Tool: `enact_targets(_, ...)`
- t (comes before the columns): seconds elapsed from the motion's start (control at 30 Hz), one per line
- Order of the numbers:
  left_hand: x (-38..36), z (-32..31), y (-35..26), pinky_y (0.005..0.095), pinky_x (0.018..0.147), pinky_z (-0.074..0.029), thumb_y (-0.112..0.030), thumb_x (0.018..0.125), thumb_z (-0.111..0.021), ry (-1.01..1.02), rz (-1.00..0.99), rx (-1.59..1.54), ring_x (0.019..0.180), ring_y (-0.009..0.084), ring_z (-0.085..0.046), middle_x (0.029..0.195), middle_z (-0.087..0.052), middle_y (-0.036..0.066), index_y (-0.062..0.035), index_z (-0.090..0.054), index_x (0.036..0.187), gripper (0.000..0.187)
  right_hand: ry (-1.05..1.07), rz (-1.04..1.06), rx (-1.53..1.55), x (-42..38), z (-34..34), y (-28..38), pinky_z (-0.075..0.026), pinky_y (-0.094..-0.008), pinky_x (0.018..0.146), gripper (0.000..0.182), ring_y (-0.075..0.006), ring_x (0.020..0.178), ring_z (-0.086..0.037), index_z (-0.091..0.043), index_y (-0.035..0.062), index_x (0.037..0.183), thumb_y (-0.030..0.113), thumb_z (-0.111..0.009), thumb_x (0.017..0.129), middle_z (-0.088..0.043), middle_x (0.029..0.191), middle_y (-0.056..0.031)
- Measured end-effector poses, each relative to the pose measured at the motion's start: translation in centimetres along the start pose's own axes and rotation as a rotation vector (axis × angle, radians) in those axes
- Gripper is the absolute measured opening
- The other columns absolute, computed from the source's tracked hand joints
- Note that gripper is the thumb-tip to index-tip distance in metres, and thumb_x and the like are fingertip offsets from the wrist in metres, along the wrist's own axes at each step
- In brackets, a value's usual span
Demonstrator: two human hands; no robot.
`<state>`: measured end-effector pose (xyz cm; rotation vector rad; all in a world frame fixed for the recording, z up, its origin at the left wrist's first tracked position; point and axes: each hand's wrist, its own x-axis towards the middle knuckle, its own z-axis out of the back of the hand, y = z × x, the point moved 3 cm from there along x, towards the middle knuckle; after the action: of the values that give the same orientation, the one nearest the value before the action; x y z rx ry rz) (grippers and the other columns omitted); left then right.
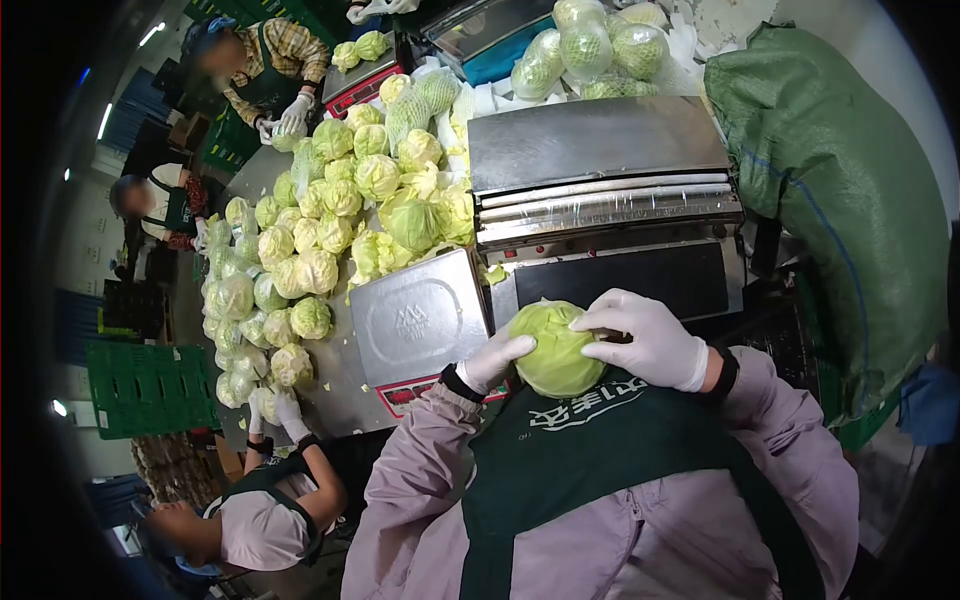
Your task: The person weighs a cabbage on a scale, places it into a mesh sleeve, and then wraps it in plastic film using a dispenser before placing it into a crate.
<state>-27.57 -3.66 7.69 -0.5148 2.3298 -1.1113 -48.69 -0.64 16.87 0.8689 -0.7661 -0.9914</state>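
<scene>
At the lower left of the frame, a co-worker's gloved hands (pixel 278 408) touch a head at the near edge of the heap. From there, many pale green heads (pixel 318 270) spread up toward the upper centre, some loose, others in netting or clear covering. I judge the work to be partway along: a good many heads lie uncovered, while a covered group (pixel 585 50) sits at the top, right of centre.

Just right of the heap lies a flat metal scale (pixel 420 310). Next, near the centre, my left hand (pixel 487 364) grips the near-left side of the cabbage (pixel 557 350), its thumb laid against the leaves; I cannot see its other fingers clearly. The cabbage sits between my palms, in front of the dark apron (pixel 600 440), with no film or net that I can make out.

My right hand (pixel 648 342) closes on its right side, index finger and thumb on the leaves, slightly apart, the remaining fingers partly hidden. Above it stands a steel machine (pixel 595 145) with a film roll (pixel 605 208); a green sack (pixel 830 220) fills the right.
</scene>
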Motion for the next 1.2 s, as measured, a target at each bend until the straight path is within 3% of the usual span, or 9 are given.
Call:
enact_targets(0.17, 0.3, 0.4, 0.1, 0.0357, 0.111, -0.027, -0.047, 0.085, -0.061, 0.023, 0.006, 0.049, 0.132, 0.0207, -0.036, 0.141, -0.038, 0.01, -0.0043, -0.026, 0.144, 0.08, -0.026, 0.046, -0.056, -0.3, -0.2, -0.1, -0.049, -0.0327, 0.069, 0.014, -0.0235, 0.074, -0.061, -0.064, 0.0044, 0.09, 0.016, -0.066, 0.081, -0.061, 0.085, -0.0092)
enact_targets(0.37, 0.5, 0.3, -0.3, 0.0356, 0.11, -0.028, -0.047, 0.085, -0.061, 0.037, -0.001, 0.044, 0.131, 0.0204, -0.037, 0.141, -0.038, 0.01, -0.0045, -0.026, 0.143, 0.08, 0.107, -0.26, 0.194, -0.1, -0.3, -0.3, -0.046, -0.0292, 0.061, 0.015, -0.0186, 0.065, -0.058, -0.061, 0.0061, 0.097, 0.015, -0.064, 0.084, -0.059, 0.08, -0.0075)
enact_targets(0.57, 0.9, -0.1, -1.0, 0.0371, 0.11, -0.029, -0.054, 0.079, -0.064, 0.044, 0.034, 0.123, 0.13, 0.0227, -0.038, 0.141, -0.037, 0.011, -0.0039, -0.025, 0.143, 0.09, 0.189, -0.058, 0.068, 0.3, -0.3, -0.7, -0.045, -0.0292, 0.061, 0.013, -0.0174, 0.068, -0.058, -0.064, 0.0047, 0.091, 0.013, -0.068, 0.081, -0.06, 0.081, -0.0073)
enact_targets(0.67, 0.7, 0.4, -0.2, 0.0359, 0.109, -0.029, -0.045, 0.085, -0.061, 0.086, -0.005, 0.05, 0.13, 0.0206, -0.038, 0.139, -0.039, 0.01, -0.005, -0.026, 0.143, 0.078, 0.183, 0.035, 0.237, -0.1, -0.4, -1.8, -0.046, -0.0285, 0.065, 0.011, -0.0164, 0.07, -0.058, -0.066, 0.0044, 0.089, 0.011, -0.067, 0.082, -0.061, 0.083, -0.0064)
enact_targets(0.8, 0.1, 0.9, 0.5, 0.0371, 0.11, -0.03, -0.05, 0.082, -0.063, 0.026, 0.02, -0.064, 0.131, 0.0223, -0.038, 0.141, -0.037, 0.011, -0.0048, -0.024, 0.143, 0.086, 0.289, -0.118, 0.495, -2.0, -0.3, -5.1, -0.047, -0.0265, 0.072, 0.012, -0.0128, 0.077, -0.06, -0.066, 0.0032, 0.094, 0.011, -0.067, 0.084, -0.063, 0.087, -0.0037)
enact_targets(0.9, -0.1, 1.2, 1.1, 0.0377, 0.11, -0.03, -0.053, 0.079, -0.065, -0.009, 0.04, -0.105, 0.131, 0.0229, -0.038, 0.141, -0.038, 0.012, -0.0043, -0.025, 0.143, 0.09, 0.402, -0.562, 0.635, -3.5, -0.2, -8.0, -0.046, -0.0252, 0.079, 0.009, -0.0122, 0.085, -0.06, -0.066, 0.004, 0.09, 0.007, -0.068, 0.081, -0.063, 0.091, -0.0045)
enact_targets(0.93, -0.1, 1.3, 1.3, 0.0378, 0.109, -0.031, -0.055, 0.078, -0.065, -0.037, 0.054, -0.119, 0.13, 0.0229, -0.04, 0.14, -0.039, 0.012, -0.0038, -0.026, 0.143, 0.092, 0.404, -0.561, 0.635, -3.3, -0.3, -7.9, -0.046, -0.0252, 0.079, 0.009, -0.0122, 0.085, -0.06, -0.066, 0.004, 0.09, 0.007, -0.068, 0.081, -0.063, 0.091, -0.0045)
enact_targets(1.0, -0.1, 1.0, 1.1, 0.0373, 0.109, -0.033, -0.055, 0.077, -0.066, -0.041, 0.077, -0.133, 0.129, 0.0227, -0.041, 0.139, -0.04, 0.012, -0.0033, -0.027, 0.142, 0.091, 0.099, 0.157, -0.065, -2.2, 0.3, -5.8, -0.049, -0.0254, 0.073, 0.012, -0.0149, 0.083, -0.061, -0.066, 0.0058, 0.092, 0.011, -0.069, 0.081, -0.063, 0.092, -0.0056)
enact_targets(1.2, 0.1, 0.8, 1.0, 0.0358, 0.106, -0.036, -0.056, 0.078, -0.065, -0.047, 0.103, -0.131, 0.125, 0.0221, -0.045, 0.136, -0.045, 0.012, -0.0025, -0.031, 0.14, 0.089, 0.048, -0.031, 0.196, -1.6, -0.8, -1.6, -0.049, -0.0263, 0.068, 0.025, -0.0157, 0.077, -0.059, -0.059, 0.0057, 0.097, 0.006, -0.073, 0.076, -0.055, 0.092, -0.0061)
